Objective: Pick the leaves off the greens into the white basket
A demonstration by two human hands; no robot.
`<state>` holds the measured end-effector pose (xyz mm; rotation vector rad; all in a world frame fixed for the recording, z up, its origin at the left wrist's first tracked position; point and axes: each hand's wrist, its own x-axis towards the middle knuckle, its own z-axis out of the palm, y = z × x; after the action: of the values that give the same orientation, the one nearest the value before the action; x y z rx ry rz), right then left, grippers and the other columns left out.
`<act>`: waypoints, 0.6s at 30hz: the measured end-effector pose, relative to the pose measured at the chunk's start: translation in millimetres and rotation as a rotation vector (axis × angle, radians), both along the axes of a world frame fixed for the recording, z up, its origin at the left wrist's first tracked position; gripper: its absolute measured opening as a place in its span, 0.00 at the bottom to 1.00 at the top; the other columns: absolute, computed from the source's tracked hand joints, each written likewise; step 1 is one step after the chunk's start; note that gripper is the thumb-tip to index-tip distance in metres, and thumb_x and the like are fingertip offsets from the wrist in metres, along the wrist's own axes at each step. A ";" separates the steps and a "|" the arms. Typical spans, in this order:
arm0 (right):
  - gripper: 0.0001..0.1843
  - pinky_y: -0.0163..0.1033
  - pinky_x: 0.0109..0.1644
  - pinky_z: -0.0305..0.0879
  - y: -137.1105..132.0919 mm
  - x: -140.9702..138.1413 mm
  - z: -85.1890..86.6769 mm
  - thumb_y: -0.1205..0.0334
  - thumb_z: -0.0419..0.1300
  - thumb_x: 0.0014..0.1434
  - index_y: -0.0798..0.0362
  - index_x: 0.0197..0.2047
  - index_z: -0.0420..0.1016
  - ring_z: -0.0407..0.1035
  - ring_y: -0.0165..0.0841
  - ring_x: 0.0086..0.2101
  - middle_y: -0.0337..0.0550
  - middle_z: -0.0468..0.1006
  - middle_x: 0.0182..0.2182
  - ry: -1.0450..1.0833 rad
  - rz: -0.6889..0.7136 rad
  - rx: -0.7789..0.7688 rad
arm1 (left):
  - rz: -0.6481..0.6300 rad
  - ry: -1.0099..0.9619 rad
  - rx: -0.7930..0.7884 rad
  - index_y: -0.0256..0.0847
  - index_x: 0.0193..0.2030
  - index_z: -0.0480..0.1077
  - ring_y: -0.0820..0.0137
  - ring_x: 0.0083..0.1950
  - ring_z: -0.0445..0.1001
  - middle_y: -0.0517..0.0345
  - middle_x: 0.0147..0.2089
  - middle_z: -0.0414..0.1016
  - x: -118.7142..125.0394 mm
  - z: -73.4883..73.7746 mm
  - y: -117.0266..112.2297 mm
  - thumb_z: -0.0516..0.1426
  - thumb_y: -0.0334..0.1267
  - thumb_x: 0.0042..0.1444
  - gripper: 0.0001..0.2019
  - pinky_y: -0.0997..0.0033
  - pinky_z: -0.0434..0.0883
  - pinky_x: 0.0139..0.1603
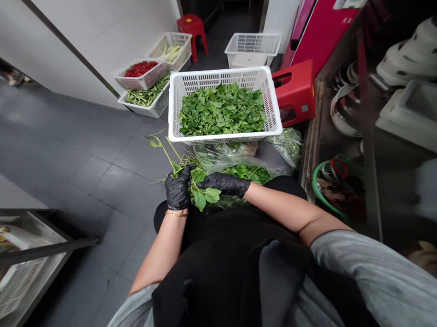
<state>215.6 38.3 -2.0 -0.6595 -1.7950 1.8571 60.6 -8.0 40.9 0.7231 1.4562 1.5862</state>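
Note:
Both my hands wear black gloves and meet over my lap around leafy greens. My left hand (178,189) is closed on green stems (165,151) that stick up past its fingers. From the right, my right hand (225,183) pinches a leafy sprig (205,195) whose leaves hang down between the hands. Just beyond is a white basket (226,137), filled with loose green leaves (223,109). Under its near edge lies a clear plastic bag (277,170) with more greens (249,172) in it.
To the left stand baskets of red peppers (140,69), green beans (147,95) and pale vegetables (172,52). Red stools (299,93) and a white crate (253,43) are farther back. A metal shelf (368,126) runs along the right; another rack (43,255) is at lower left.

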 end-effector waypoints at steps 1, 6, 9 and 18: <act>0.27 0.45 0.52 0.72 1.4 -1.3 -4.3 0.35 0.66 0.53 0.54 0.30 0.81 0.75 0.38 0.40 0.42 0.82 0.32 0.015 0.018 -0.031 | -0.010 -0.006 -0.005 0.38 0.32 0.83 0.77 0.25 0.67 0.62 0.25 0.75 2.9 -0.9 0.1 0.72 0.43 0.40 0.13 0.75 0.63 0.26; 0.25 0.45 0.51 0.74 1.2 -6.3 -18.8 0.39 0.71 0.46 0.56 0.28 0.80 0.76 0.37 0.37 0.43 0.82 0.30 0.054 0.061 -0.121 | -0.039 -0.049 -0.106 0.36 0.32 0.82 0.82 0.19 0.58 0.66 0.20 0.67 5.7 -9.7 4.7 0.73 0.42 0.39 0.14 0.78 0.53 0.19; 0.24 0.45 0.48 0.75 3.4 -5.3 -14.9 0.41 0.70 0.49 0.57 0.28 0.80 0.76 0.37 0.36 0.45 0.82 0.30 0.070 -0.170 -0.068 | 0.018 -0.193 -0.122 0.35 0.31 0.79 0.83 0.17 0.54 0.69 0.18 0.61 -12.2 -16.8 15.3 0.70 0.40 0.44 0.11 0.79 0.51 0.17; 0.29 0.56 0.63 0.67 201.3 72.6 46.5 0.42 0.59 0.65 0.58 0.55 0.78 0.73 0.47 0.56 0.59 0.80 0.53 -0.442 -0.786 0.540 | 0.012 -0.114 -0.359 0.33 0.35 0.77 0.81 0.15 0.59 0.57 0.25 0.77 -78.7 -22.1 45.9 0.71 0.38 0.33 0.20 0.80 0.53 0.14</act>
<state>288.3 239.6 44.6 -1.3661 -1.7864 0.7085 -18.1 37.9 18.8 0.4094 1.6052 1.3021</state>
